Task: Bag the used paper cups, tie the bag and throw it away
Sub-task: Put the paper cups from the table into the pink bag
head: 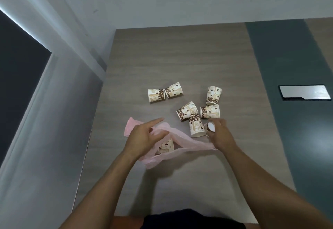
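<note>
A thin pink plastic bag (187,143) lies on the wooden table (180,62) near its front. My left hand (144,136) holds the bag's mouth up, with the forefinger stretched out. One paper cup (164,147) shows through the bag's film. My right hand (219,134) grips another paper cup (210,126), whose white base faces the camera, just right of the bag. Several cups printed with coffee beans lie tipped on the table: a pair (164,92) at the back left and a cluster (200,113) beyond my right hand.
A dark green strip (288,120) runs along the table's right side, with a silver flap plate (304,92) set in it. A grey wall and a dark window stand to the left. The table's left edge lies close to the bag.
</note>
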`<state>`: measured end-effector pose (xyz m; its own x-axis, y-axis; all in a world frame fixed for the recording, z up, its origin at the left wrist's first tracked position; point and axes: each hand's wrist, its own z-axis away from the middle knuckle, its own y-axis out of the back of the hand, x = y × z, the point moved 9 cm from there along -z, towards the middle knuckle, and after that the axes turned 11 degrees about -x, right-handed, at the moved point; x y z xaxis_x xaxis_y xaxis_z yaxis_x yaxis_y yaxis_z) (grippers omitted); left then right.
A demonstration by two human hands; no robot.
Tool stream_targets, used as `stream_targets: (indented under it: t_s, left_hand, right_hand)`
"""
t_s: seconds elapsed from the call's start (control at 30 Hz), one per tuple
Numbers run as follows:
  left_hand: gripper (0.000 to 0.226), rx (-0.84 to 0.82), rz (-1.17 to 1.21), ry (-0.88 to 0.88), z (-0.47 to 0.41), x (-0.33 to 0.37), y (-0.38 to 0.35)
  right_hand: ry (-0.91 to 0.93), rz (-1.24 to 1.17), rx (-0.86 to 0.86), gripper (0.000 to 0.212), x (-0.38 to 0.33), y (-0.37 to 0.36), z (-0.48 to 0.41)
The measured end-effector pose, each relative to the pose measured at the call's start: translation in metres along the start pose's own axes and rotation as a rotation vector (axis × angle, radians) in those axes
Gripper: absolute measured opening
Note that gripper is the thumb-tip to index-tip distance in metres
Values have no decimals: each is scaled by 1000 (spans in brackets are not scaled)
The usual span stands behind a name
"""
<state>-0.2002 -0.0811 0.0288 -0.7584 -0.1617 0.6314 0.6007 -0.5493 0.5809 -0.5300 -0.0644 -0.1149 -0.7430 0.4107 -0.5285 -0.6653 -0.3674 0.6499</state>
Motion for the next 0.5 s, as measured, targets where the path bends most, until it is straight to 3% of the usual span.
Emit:
stream_targets:
  t_s: [0.07,0.13,0.17,0.27,0.37,0.43,0.5]
  left_hand:
    - [39,-60,11,-33,1,1,-7]
    - [18,-42,37,-20,0,-3,-8]
    - [19,-15,70,1,-1,-5,-7]
    - [55,81,192,89,-2,-13,-2]
    - [60,143,245,175,-4,-14,-2]
    - [59,158,263,216,-5,-14,-3]
    - [57,140,270,224,-7,-11,-6]
  right_hand:
    - [-14,-44,11,51,7,-3,3]
    - [-30,-90,21,50,12,-4,9]
    - [-27,-126,48,49,14,-1,10]
    - [-78,-330,240,44,15,27,29]
    - [-170,-632,386,41,12,57,47]
    - [-148,-867,351,43,0,66,49]
    - [-28,-1140,148,39,-29,59,46]
